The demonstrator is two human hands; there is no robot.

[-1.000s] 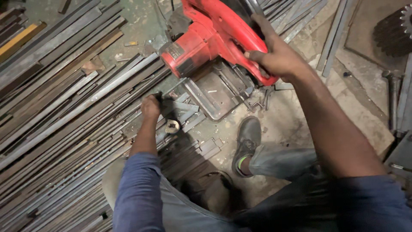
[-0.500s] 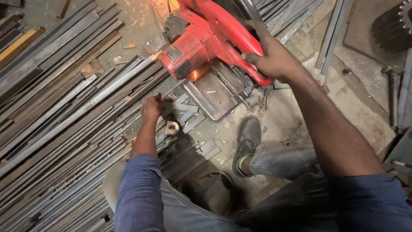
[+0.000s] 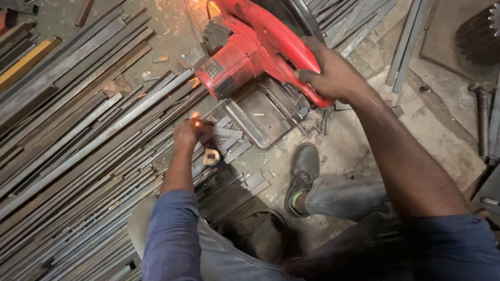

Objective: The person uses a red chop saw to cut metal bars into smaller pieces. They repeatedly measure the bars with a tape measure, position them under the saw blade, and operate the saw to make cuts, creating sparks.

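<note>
My right hand (image 3: 332, 73) is closed around the handle of a red chop saw (image 3: 250, 49), pushed down over its grey base plate (image 3: 260, 117). Orange sparks fly at the saw's top edge and near my left hand. My left hand (image 3: 187, 132) grips a long flat steel bar (image 3: 104, 132) that lies diagonally and runs under the saw. A short cut-off piece (image 3: 211, 156) lies just beside that hand.
Many long steel bars and strips (image 3: 62, 171) cover the floor on the left and below. My shoe (image 3: 302, 171) rests on the concrete by the saw base. More bars (image 3: 406, 41) and a dark toothed gear (image 3: 479, 31) lie at the upper right.
The saw head has come down onto the bar and sparks have appeared. My left hand stays on the bar.
</note>
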